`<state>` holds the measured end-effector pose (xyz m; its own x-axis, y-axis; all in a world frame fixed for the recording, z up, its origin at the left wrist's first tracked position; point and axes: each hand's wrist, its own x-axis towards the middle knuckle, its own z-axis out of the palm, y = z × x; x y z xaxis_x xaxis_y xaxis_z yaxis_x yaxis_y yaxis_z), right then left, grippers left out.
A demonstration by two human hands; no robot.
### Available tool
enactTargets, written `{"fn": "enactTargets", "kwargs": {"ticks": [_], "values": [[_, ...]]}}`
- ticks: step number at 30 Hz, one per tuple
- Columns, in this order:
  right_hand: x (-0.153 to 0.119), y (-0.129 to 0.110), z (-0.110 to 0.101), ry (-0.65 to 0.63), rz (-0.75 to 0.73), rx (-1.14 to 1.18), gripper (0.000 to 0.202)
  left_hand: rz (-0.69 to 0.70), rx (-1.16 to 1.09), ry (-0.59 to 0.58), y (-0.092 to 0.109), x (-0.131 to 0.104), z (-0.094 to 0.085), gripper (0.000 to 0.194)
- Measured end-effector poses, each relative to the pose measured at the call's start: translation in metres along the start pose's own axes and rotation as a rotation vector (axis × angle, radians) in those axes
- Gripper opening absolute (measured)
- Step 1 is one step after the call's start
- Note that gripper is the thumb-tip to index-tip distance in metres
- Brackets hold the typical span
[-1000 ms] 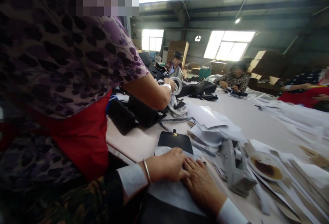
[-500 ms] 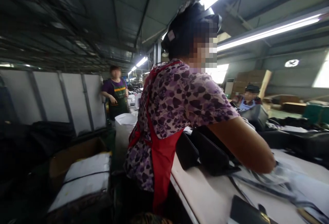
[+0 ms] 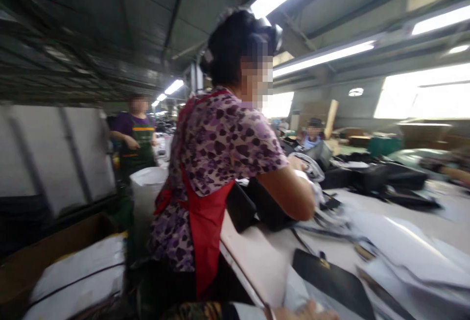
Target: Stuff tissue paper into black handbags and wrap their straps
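My left hand shows at the bottom edge, reaching in from the left with a dark patterned sleeve and a pale cuff. The frame's edge cuts it off and its fingers are blurred, so their grip cannot be made out. Just beyond it lies a black handbag with a small gold clasp, flat on the table. Thin whitish wrapping lies around the bag's near side, by my fingers. My right hand is out of the picture.
A co-worker in a red apron leans over the white table. Black bags and clear plastic sheets lie on it. Left stand an open carton and a white sack. Another person stands behind.
The view has swung right, so everything sits further left. My left hand has come in at the bottom, near the black handbag. The co-worker's forearm is now raised off the table.
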<state>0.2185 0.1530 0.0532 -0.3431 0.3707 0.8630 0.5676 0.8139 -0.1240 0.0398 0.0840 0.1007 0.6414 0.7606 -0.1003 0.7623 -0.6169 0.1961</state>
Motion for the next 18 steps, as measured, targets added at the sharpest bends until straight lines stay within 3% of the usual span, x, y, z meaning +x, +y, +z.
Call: {"fn": "enactTargets", "kwargs": {"ticks": [2,3,4,6,8,10,14,18], "values": [[-0.069,-0.001,-0.066,-0.067,0.082,-0.142,0.063,0.123,-0.032,-0.062,0.025,0.007,0.012,0.061],[-0.094,-0.010,-0.099,-0.114,0.128,-0.206,0.060,0.126,-0.066,-0.058,0.033,0.009,0.015,0.076],[-0.113,-0.022,-0.129,-0.166,0.192,-0.265,0.057,0.097,-0.084,-0.077,0.037,0.012,0.016,0.090],[-0.135,-0.050,-0.174,-0.280,0.346,-0.280,0.049,0.054,-0.037,-0.159,0.035,0.022,0.015,0.087],[-0.146,-0.070,-0.202,-0.285,0.586,-0.274,0.041,0.053,0.046,-0.173,0.027,0.039,0.018,0.081],[-0.161,-0.082,-0.224,-0.229,0.722,-0.257,0.032,0.084,0.135,-0.155,0.017,0.054,0.028,0.079],[-0.213,-0.107,-0.263,-0.161,0.947,-0.286,0.022,0.147,0.215,-0.067,-0.011,0.069,0.061,0.080],[-0.265,-0.131,-0.301,-0.080,1.100,-0.481,0.022,0.199,0.125,0.048,-0.040,0.076,0.088,0.083]]}}
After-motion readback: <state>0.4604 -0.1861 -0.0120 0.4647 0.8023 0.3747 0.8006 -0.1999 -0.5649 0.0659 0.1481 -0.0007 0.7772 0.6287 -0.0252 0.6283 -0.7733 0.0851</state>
